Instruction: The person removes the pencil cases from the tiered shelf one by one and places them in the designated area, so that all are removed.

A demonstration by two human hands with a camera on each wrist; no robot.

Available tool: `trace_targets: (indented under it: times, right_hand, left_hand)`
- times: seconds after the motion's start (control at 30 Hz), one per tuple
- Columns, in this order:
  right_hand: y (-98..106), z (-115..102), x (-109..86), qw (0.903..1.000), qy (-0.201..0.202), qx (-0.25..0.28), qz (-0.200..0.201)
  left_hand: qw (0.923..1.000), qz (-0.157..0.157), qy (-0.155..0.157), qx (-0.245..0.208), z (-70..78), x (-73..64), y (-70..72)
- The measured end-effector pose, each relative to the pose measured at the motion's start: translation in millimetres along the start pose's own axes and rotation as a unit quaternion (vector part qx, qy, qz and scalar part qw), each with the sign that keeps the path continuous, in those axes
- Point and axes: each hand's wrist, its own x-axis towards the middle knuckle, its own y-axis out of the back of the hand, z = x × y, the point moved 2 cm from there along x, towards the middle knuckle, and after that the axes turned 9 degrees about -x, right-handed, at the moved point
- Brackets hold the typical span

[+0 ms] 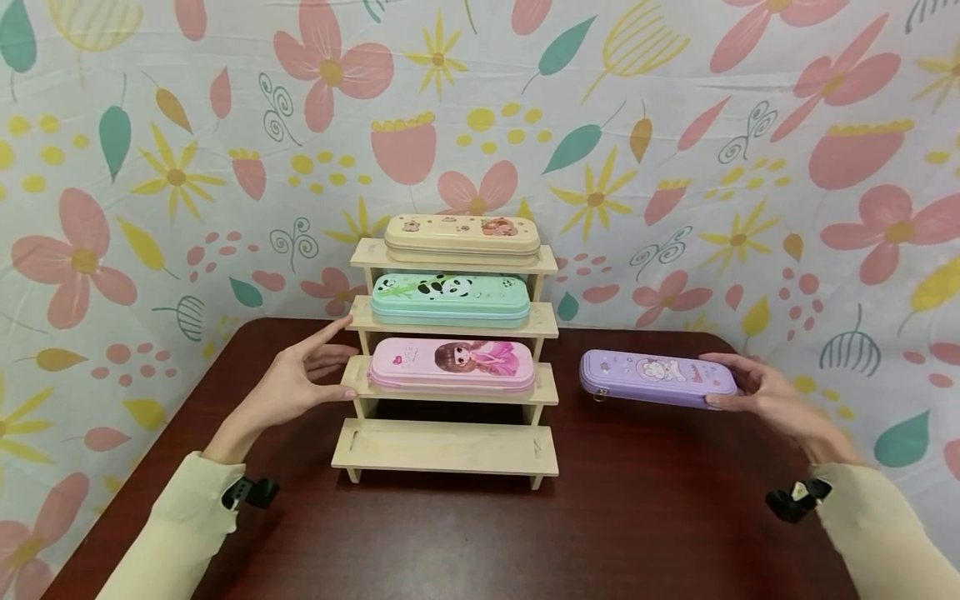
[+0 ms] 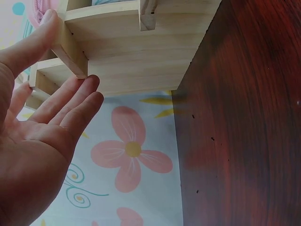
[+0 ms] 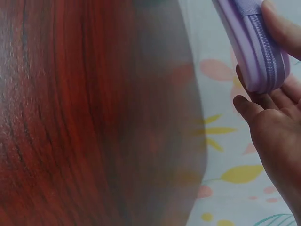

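A purple zippered pencil case [image 1: 652,377] is gripped at its right end by my right hand [image 1: 772,404], thumb in front and fingers behind. The right wrist view shows the zipper side of that pencil case [image 3: 263,52] between thumb and fingers. My left hand [image 1: 292,375] is at the left side of a wooden step rack [image 1: 446,443], its fingertips right at the shelf ends, fingers extended. In the left wrist view the hand [image 2: 51,127] has thumb and fingertips at a shelf edge [image 2: 70,54]. A pink pencil case [image 1: 405,367] lies on the rack's second-lowest step.
Above it, the rack bears a mint panda pencil case [image 1: 450,310] and, on top, a cream pencil case [image 1: 457,242]. The lowest step is bare wood. The rack stands on a dark red-brown table [image 1: 637,508] against a flower-patterned cloth [image 1: 495,83].
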Motion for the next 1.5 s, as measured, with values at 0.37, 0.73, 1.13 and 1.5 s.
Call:
trace_targets:
  times: [0.37,0.73,1.13,1.5]
  right_hand:
    - [-5.5,28.6,13.1,0.9992,-0.013,0.020,-0.030]
    - [-5.1,40.9,17.5,0.9941,0.021,-0.098,-0.041]
    - [-8.1,48.6,21.5,0.9878,0.040,-0.147,-0.031]
    - [-4.2,54.4,31.0,0.9873,0.021,-0.156,-0.024]
  left_hand:
    - [1.0000,-0.001,0.000,0.002,2.1,-0.4,-0.1]
    - [1.0000,0.001,-0.001,0.003,4.9,1.0,0.6]
    - [1.0000,0.000,0.000,0.007,2.5,0.7,-0.1]
    - [1.0000,0.000,0.000,0.009,0.9,0.7,0.3]
